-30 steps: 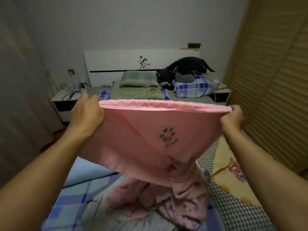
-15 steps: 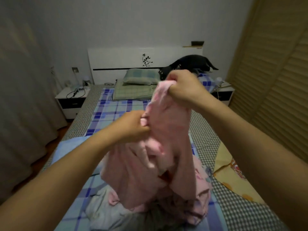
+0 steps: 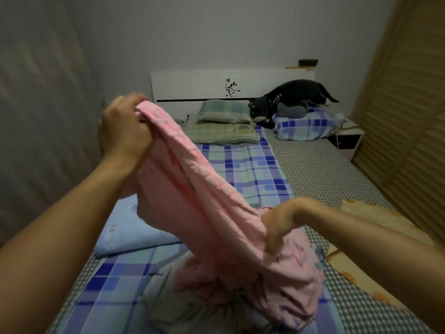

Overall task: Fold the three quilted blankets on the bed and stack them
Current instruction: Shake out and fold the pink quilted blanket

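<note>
A pink quilted blanket [image 3: 192, 196] hangs in a doubled band between my hands over the bed [image 3: 320, 174]. My left hand [image 3: 124, 127] grips its gathered top corners high at the left. My right hand [image 3: 277, 225] holds the band lower down at the right, fingers pointing down into the cloth. The blanket's lower part lies bunched on the bed near me. A light blue folded blanket [image 3: 127, 227] lies flat at the left. A yellow patterned blanket [image 3: 375, 225] lies at the right edge of the bed.
A grey cloth [image 3: 168, 292] lies under the pink pile. At the head of the bed are green checked pillows [image 3: 224, 124], a blue checked pillow [image 3: 303, 126] and a black plush dog [image 3: 291, 97]. A slatted wardrobe [image 3: 409, 116] stands right, a curtain [image 3: 36, 116] left.
The stretched top edge was brought together; my left hand now holds both corners raised at the left, and my right hand slid down the doubled blanket to the right.
</note>
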